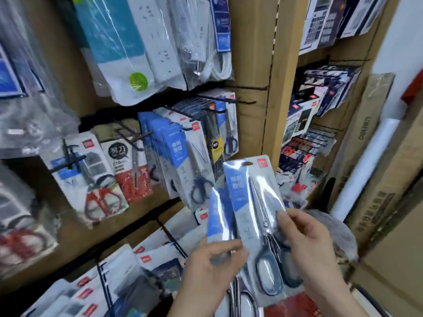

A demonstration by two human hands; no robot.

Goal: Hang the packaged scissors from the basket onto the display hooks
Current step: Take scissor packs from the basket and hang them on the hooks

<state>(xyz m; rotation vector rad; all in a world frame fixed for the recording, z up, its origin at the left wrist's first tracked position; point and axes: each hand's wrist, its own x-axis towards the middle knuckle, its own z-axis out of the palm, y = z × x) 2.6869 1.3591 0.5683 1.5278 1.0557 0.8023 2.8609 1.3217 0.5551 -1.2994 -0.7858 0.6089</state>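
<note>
Left hand (212, 268) — low centre, grip closed round lower end of blue-and-clear plastic scissors pack (218, 216), thumb across its face. Right hand (313, 245) — beside it, grip pinching right edge of second blue card pack of grey-handled scissors (258, 202), upright, overlapping the first, hang-hole uppermost. Both packs held in front of black wire display hooks (219, 98), on none of them. Hung behind: blue-carded scissors packs (180, 154); left of those, red-handled scissors pack (98, 184). Above: bagged white power strips (158, 42). Far right: brown cardboard cartons (377, 191).
</note>
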